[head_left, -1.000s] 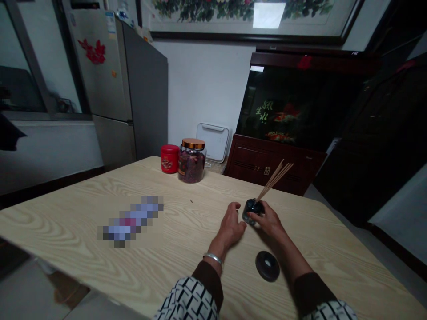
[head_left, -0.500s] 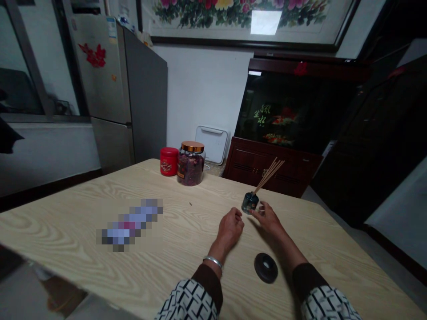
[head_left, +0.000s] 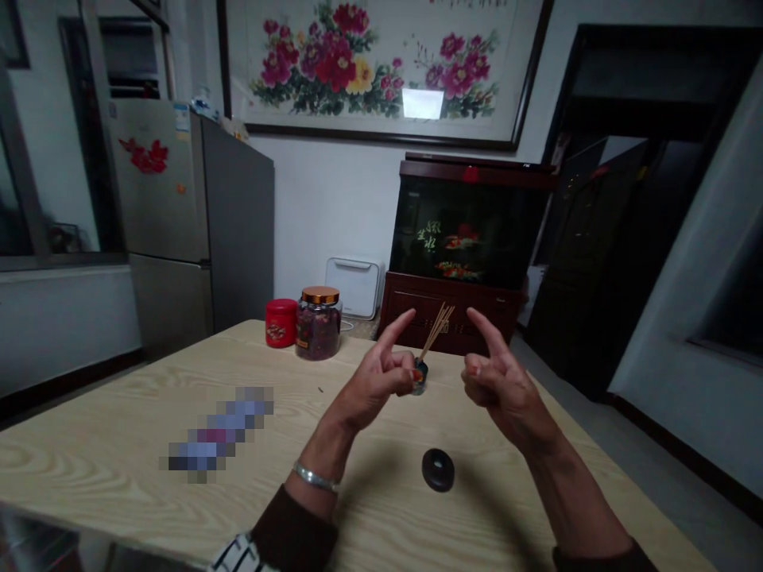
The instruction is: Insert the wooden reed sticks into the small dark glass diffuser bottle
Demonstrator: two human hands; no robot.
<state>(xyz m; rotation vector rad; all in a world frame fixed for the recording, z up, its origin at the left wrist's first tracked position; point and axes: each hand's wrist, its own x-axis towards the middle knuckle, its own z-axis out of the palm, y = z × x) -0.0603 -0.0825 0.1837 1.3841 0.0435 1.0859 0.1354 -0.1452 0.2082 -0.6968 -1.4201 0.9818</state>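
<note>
My left hand (head_left: pixel 366 388) is raised above the table, its index finger stretched upward and the other fingers curled in, with nothing held. Mirroring it, my right hand (head_left: pixel 506 389) also points its index finger up and is free of any object. Between and beyond the hands stands a small dark glass reed diffuser bottle (head_left: pixel 422 386), partly hidden by my left hand. Thin tan reed sticks (head_left: pixel 437 330) lean out of it to the right. Closer to me lies a dark round disc (head_left: pixel 438 470) with a pale spot in its centre.
The wood-grain table (head_left: pixel 286 453) carries a red canister (head_left: pixel 280 326), a copper-lidded jar (head_left: pixel 319 330) of dark purplish contents and a pixelated item (head_left: pixel 218 433). Behind are a white flat appliance (head_left: pixel 354 287), a fish tank (head_left: pixel 465 230) and a fridge (head_left: pixel 160 206).
My right hand has let go of the diffuser bottle. Both hands have lifted and moved apart, index fingers now extended. The view has tilted upward.
</note>
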